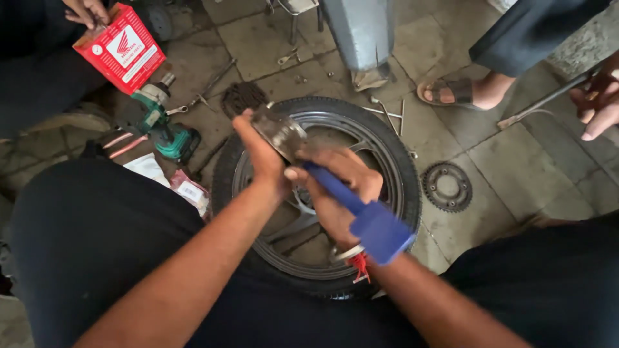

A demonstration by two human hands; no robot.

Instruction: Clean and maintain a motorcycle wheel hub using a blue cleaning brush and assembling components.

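Tool (353,205) with blue handle slanting from near right toward far left over wheel (393,161), right hand (338,187) clamped mid-shaft, left hand (264,154) wrapped on metal head (278,132).

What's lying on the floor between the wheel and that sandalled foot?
In the head view, between the wheel and the sandalled foot there are only a few thin metal rods lying on the paving; the rest of that stretch is bare.
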